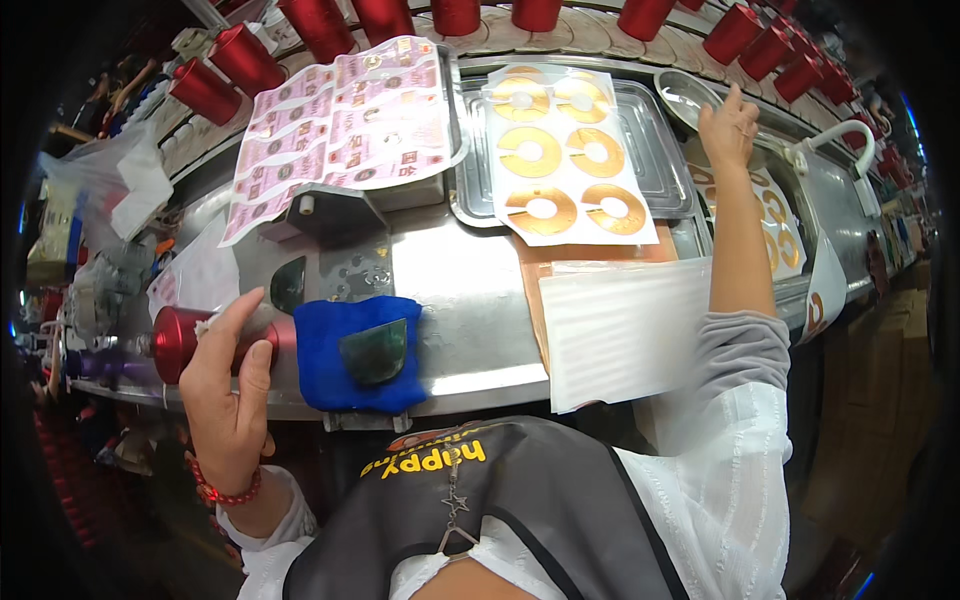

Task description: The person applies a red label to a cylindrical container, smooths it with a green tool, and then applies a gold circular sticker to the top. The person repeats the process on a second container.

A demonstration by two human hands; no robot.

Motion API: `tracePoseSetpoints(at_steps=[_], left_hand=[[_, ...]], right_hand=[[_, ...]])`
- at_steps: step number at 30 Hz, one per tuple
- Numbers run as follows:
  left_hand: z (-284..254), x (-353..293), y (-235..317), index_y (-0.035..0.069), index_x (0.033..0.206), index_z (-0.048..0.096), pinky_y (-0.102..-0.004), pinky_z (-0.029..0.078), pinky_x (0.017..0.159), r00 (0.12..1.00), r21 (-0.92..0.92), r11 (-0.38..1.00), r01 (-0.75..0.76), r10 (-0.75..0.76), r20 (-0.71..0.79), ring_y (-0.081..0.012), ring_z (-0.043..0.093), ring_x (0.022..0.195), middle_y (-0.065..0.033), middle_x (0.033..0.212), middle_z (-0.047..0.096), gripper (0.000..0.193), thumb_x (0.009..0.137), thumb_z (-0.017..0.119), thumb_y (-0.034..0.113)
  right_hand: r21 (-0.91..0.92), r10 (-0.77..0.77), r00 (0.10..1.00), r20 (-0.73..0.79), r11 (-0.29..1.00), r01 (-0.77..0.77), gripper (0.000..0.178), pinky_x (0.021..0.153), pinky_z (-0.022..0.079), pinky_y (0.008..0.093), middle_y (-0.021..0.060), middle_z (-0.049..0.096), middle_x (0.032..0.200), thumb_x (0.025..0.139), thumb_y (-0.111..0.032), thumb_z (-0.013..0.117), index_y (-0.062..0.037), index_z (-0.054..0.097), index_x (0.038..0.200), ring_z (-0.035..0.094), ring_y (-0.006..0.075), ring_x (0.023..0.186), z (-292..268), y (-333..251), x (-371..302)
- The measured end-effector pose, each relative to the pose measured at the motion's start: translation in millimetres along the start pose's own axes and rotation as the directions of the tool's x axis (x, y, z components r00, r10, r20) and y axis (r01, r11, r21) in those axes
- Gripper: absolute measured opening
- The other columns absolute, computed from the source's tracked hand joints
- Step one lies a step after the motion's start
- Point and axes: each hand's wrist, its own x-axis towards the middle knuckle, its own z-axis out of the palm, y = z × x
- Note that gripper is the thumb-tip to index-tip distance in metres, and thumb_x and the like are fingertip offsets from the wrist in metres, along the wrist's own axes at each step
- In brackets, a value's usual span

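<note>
My left hand [228, 405] is at the front left, index finger and thumb stretched apart. Just behind it a red metal cylinder [172, 342] lies on its side, partly covered by the fingers; whether they touch is unclear. To its right a folded blue cloth [318, 365] bears a dark green half-round scraper [375, 352]. A second dark scraper [288, 284] rests on the metal table [450, 285] behind the cloth. My right arm reaches far out, and my right hand [729, 132], fingers extended, is beside an oval metal dish [684, 98]. I see nothing held in it.
A sheet of gold ring stickers [540, 153] lies on a clear-lidded tray [655, 140]. A pink printed sheet [345, 125] drapes over a metal stand at left. White sheets [625, 330] lie at the front edge. Red cylinders [315, 25] line a conveyor [580, 30] at the back.
</note>
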Motion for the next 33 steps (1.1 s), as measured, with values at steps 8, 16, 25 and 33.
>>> tracePoseSetpoints(at_steps=[8,16,25,33], left_hand=[[39,-4,-1,-0.003,0.124,0.062,-0.0284,0.050,0.072,0.997,-0.086,0.993,0.083,-0.083,-0.004,-0.0183,0.062,0.076,-0.0152,0.100,0.067,0.029,0.095,0.059,0.002],[54,-6,-8,0.000,0.118,0.064,-0.0383,0.051,0.072,1.000,-0.066,0.998,0.024,-0.023,0.009,-0.0343,0.065,0.080,-0.0192,0.092,0.068,0.027,0.091,0.063,0.005],[85,-14,-11,0.001,0.116,0.063,-0.0404,0.052,0.070,0.992,-0.145,0.984,-0.108,0.116,0.046,-0.0332,0.065,0.079,-0.0169,0.089,0.068,0.030,0.087,0.067,0.006],[90,-27,-24,0.001,0.113,0.065,-0.0398,0.052,0.070,0.989,-0.172,0.974,-0.148,0.149,-0.010,-0.0321,0.065,0.075,-0.0151,0.084,0.067,0.028,0.086,0.068,0.006]], right_hand=[[0.447,0.302,0.423,0.855,-0.011,-0.895,0.022,0.050,0.056,0.0295,0.0178,0.066,0.083,0.089,-0.016,0.067,0.0005,0.058,0.102,0.064,0.0229,0.063,76,94,13],[0.659,0.258,0.694,0.672,0.218,-0.720,0.011,0.044,0.053,0.0253,0.0152,0.065,0.076,0.087,-0.005,0.056,0.0061,0.058,0.089,0.063,0.0201,0.056,49,106,42],[0.701,-0.219,0.666,0.713,0.211,-0.681,0.009,0.045,0.048,0.0236,0.0090,0.061,0.075,0.091,-0.007,0.057,0.0010,0.058,0.089,0.058,0.0155,0.057,-22,-45,48],[0.682,-0.366,0.578,0.729,0.326,-0.654,0.009,0.043,0.048,0.0236,0.0078,0.061,0.071,0.089,-0.006,0.057,0.0019,0.058,0.094,0.057,0.0147,0.049,-18,-190,5]])
